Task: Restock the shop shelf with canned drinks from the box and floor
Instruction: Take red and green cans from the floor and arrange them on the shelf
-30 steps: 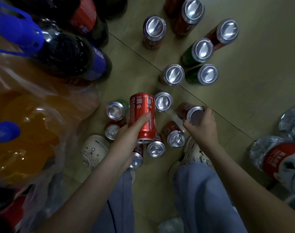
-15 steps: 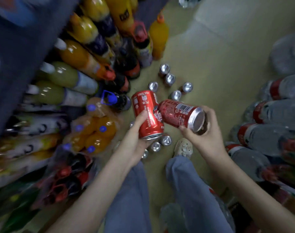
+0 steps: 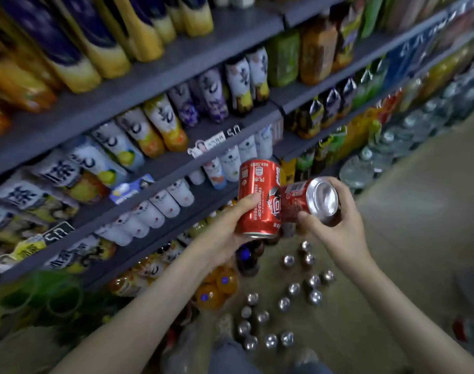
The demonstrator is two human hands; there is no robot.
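From the head view, the person's left hand (image 3: pixel 225 233) gripped a bright red can (image 3: pixel 257 195) with white lettering, thumb laid across its front and fingers wrapped behind. That can stood about upright, long axis running up and down, silver rim at the bottom.

The right hand (image 3: pixel 335 228) curled round a darker red can (image 3: pixel 298 201) that bore a barcode patch. It lay nearly on its side, one shiny silver end turned toward the camera and to the right, the other end pointing left and meeting the bright red can. Both were held in front of the shelf (image 3: pixel 138 82), level with its lower boards.

Below them, loose cans (image 3: pixel 284 303) stood scattered on the beige floor (image 3: pixel 392 238), silver tops up. The grey shelf boards carried rows of blurred drink bottles (image 3: pixel 155 128), with orange bottles (image 3: pixel 211 292) at floor level and clear water bottles (image 3: pixel 357 171) further along the aisle.
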